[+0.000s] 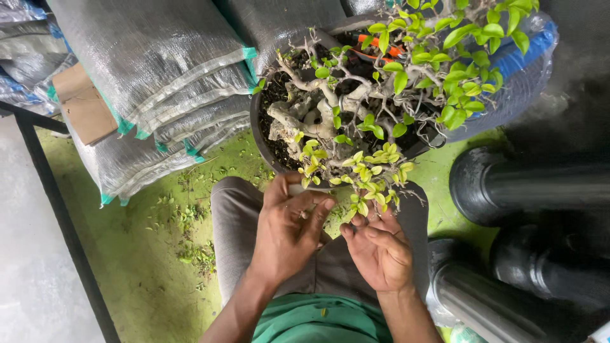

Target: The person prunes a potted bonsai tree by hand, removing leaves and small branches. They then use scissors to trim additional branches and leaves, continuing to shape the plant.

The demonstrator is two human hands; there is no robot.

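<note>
A small bonsai-like tree (330,108) with twisted pale trunks and green leaves grows in a black pot (257,130) in front of my knees. Its lowest branch (368,181), with yellow-green leaves, hangs over the pot's near rim. My left hand (289,232) is raised just below that rim, thumb and fingertips pinched on a tiny bit of twig or leaf. My right hand (378,248) sits palm up under the branch, its fingertips touching the lowest leaves. An orange-handled tool (375,44) lies on the soil at the back of the pot.
Grey woven sacks (159,82) are stacked at the left with a brown cardboard piece (82,105). Black plastic pots (527,184) lie on their sides at the right. Leaf clippings (190,235) are scattered on the green floor. A black frame bar (57,209) runs along the left.
</note>
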